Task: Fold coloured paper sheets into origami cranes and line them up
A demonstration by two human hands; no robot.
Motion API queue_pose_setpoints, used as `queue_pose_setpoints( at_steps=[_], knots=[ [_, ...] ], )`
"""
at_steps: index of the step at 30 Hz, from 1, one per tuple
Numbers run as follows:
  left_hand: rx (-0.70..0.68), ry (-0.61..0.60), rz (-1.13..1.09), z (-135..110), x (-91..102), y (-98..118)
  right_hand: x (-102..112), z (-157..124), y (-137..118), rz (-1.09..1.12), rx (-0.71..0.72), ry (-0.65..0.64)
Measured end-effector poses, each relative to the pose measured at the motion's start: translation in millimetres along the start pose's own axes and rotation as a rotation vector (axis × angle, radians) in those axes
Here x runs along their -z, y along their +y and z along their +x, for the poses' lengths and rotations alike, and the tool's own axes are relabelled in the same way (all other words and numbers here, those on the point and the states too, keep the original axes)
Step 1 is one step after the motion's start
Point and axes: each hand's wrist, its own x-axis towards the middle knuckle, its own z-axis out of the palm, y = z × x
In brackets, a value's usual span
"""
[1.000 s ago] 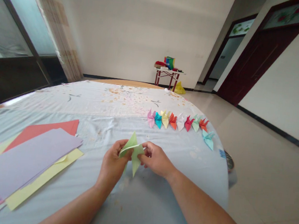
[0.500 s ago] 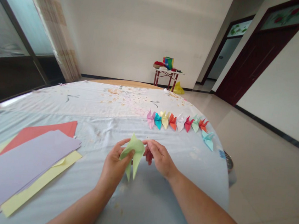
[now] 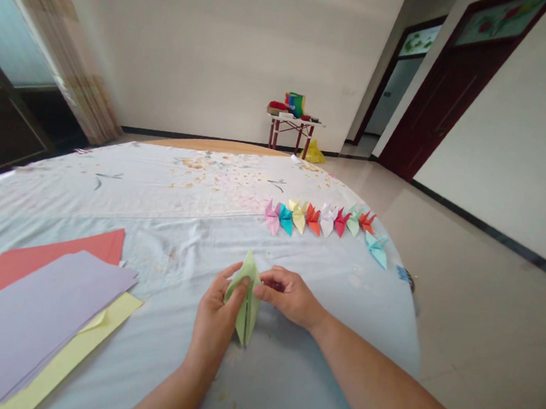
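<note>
A light green folded paper [image 3: 248, 303], narrow and pointed at both ends, stands upright just above the cloth-covered round table [image 3: 183, 221]. My left hand [image 3: 215, 319] pinches its left side, thumb on the front. My right hand [image 3: 287, 294] pinches its upper right edge with curled fingers. Both hands are closed on the paper, near the table's front middle.
A row of several folded paper cranes [image 3: 317, 219] in mixed colours lies beyond my hands, with a light blue crane [image 3: 376, 249] at its right end. Flat sheets, lilac [image 3: 21, 318], red [image 3: 38, 258] and yellow [image 3: 72, 352], lie at the left. The table's edge curves at right above the tiled floor.
The green paper has been pressed from a wider, open shape into a narrow flat one. Both hands have dropped slightly toward the table. The view has shifted left.
</note>
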Motion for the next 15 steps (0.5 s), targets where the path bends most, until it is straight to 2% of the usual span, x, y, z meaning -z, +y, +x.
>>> queue_pose_setpoints(
  at_steps=[8,15],
  knots=[
    [0.056,-0.068,-0.089,4.6,2.5,-3.7,-2.0,3.9,7.4,0.053,-0.048,0.027],
    [0.167,-0.12,-0.149,2.8,8.4,-4.2,-6.0,6.9,9.9,0.029,0.02,-0.032]
  ],
)
